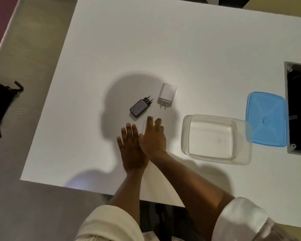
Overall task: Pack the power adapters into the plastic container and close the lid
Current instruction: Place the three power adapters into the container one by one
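Observation:
A dark adapter (pixel 139 108) with two round pins lies on the white table (pixel 146 49). Just to its right lies a white adapter (pixel 166 94) with flat pins pointing toward me. A second white adapter (pixel 144 126) is mostly hidden under my right hand (pixel 153 138), whose fingers curl over it; its pins poke out at my fingertips. My left hand (pixel 130 148) lies flat and open on the table, touching the right hand. The clear plastic container (pixel 186 136) stands open and empty to the right. Its blue lid (pixel 266 119) lies beyond it, further right.
A grey recessed cable box (pixel 297 108) with a dark interior sits at the table's right edge, touching the lid. A black bag (pixel 0 105) lies on the floor to the left. The table's near edge runs just below my forearms.

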Demonstrator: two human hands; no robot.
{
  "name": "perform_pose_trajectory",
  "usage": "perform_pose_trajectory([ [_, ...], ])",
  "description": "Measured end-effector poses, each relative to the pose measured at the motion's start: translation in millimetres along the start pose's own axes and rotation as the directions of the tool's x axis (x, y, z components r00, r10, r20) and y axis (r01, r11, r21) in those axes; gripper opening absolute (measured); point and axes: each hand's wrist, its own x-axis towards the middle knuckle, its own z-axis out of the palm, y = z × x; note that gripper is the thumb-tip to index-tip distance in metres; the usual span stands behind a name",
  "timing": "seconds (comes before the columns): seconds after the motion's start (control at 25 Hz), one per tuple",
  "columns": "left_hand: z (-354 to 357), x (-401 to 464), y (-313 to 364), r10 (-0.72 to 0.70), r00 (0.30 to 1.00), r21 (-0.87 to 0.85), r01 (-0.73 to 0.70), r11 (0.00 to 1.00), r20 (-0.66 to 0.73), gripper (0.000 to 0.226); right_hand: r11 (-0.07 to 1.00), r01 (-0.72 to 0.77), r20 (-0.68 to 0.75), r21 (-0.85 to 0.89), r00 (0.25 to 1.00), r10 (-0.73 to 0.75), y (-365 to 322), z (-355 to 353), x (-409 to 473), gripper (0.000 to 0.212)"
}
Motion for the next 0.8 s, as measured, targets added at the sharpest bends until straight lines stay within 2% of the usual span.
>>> perform_pose_trajectory([
  [0.16,-0.6,-2.2,2.3,-0.02,0.999,-0.05,0.018,0.999,-0.038,0.07,0.997,0.059,0.056,0.042,0.997,-0.061,6.6,-15.6,-0.4,0.067],
  [0.36,4.7,0.3,-0.6,-0.029,0.999,0.002,0.029,1.0,-0.024,0.079,0.969,0.188,-0.074,0.162,0.981,-0.178,12.8,-46.6,-27.0,0.066],
  [0.52,7.7,2.6,-0.1,-0.049,0.998,-0.062,0.047,0.997,-0.04,0.071,0.944,0.261,-0.148,0.2,0.961,-0.235,36.2,-84.7,-53.5,0.067],
  [0.64,8.5,2.2,-0.9,-0.05,0.996,-0.103,0.043,0.994,-0.067,0.069,0.961,0.228,-0.171,0.154,0.964,-0.201,64.6,-114.2,-64.4,0.07],
  [0.8,6.6,1.7,-0.4,-0.053,0.997,-0.126,0.046,0.991,-0.056,0.07,0.967,0.181,-0.184,0.181,0.972,-0.147,104.7,-142.1,-62.8,0.07],
])
